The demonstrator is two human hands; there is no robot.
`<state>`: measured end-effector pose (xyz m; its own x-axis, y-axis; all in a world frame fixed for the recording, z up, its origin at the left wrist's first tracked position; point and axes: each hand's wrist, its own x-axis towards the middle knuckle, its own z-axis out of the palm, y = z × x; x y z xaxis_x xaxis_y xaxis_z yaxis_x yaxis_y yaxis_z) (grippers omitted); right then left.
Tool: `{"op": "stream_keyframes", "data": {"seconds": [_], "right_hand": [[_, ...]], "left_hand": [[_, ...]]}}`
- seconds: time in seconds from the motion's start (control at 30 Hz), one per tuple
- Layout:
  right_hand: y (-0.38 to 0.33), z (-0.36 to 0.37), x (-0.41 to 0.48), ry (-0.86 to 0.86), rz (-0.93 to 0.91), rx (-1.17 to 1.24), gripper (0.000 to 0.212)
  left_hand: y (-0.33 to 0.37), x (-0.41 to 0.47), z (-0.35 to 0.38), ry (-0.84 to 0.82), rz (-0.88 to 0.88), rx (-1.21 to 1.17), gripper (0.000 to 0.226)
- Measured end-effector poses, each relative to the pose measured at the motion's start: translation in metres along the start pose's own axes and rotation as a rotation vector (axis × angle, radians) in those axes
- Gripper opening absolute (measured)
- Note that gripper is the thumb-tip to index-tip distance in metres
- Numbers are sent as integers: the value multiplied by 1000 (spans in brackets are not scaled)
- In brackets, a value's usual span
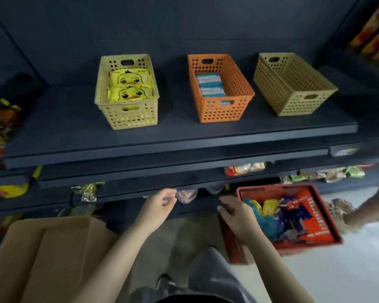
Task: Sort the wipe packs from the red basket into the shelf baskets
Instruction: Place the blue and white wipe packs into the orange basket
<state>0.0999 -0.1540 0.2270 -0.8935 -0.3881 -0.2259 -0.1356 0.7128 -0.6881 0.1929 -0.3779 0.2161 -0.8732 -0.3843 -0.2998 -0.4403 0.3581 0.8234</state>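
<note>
Left of the red basket (pixel 328 235), both hands hang empty (fingers loosely curled): right hand (pixel 234 215) at its rim, left hand (pixel 158 206) farther off.

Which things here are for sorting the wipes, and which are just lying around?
For the job:
red basket with mixed packs
yellow basket with duck packs
orange basket with blue packs
tan basket, inside not visible
left hand and right hand, both holding nothing

Just lying about:
cardboard box
snack bags on lower shelves
</note>
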Motion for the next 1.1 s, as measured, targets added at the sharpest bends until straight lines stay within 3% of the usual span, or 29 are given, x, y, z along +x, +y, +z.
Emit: {"op": "stream_keyframes", "data": {"seconds": [0.2,0.33,0.7,0.83,1.1], "right_hand": [[90,-10,-46,-38,296,-39,21],[152,-42,-56,24,462,54,26],[316,-157,15,-4,508,30,17],[371,-142,61,-82,551,52,14],[480,-44,157,-206,624,54,33]], "left_hand": [[-6,-1,83,-193,-40,-4,24],[10,13,142,-328,-73,25,25],[60,88,333,-375,-226,89,28],[44,116,390,-396,-360,48,36],[-36,190,497,-376,-553,49,60]]}}
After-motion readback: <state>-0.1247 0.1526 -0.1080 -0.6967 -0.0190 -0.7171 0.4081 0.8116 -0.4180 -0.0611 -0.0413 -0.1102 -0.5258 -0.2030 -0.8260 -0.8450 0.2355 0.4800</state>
